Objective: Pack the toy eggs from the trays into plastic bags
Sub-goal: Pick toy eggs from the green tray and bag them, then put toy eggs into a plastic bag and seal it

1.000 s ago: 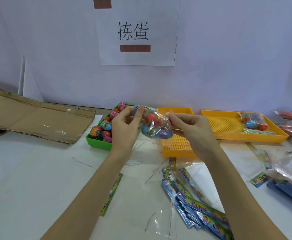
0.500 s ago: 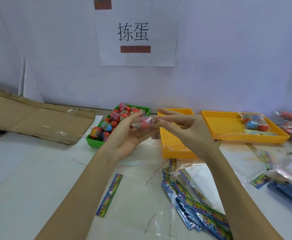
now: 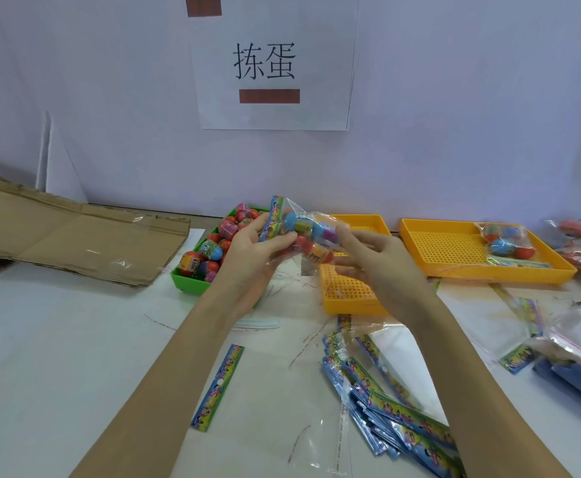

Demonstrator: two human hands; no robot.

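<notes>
Filled plastic bag (image 3: 308,232) of toy eggs is held in the air just above the near yellow tray (image 3: 349,291), between both hands. Left hand (image 3: 251,251) has fingers and thumb curled round the bag's left end, at the printed header card (image 3: 273,219). Right hand (image 3: 382,262) sits at the bag's right end, fingers loosely bent and touching the plastic; cannot tell if it is really pinching.

Left of the near yellow tray: green tray (image 3: 192,282), touching distance, still holding loose toy eggs (image 3: 209,251). Further left, flattened cardboard (image 3: 75,234) on the worktop (image 3: 57,339).

Right of the near yellow tray: second yellow tray (image 3: 454,248) with another packed bag (image 3: 504,238) in its far right corner.

In front of the near yellow tray: pile of empty bags with header cards (image 3: 396,408), and one single header strip (image 3: 218,388) lying apart to the pile's left.

On the wall behind: paper sign (image 3: 271,63).
</notes>
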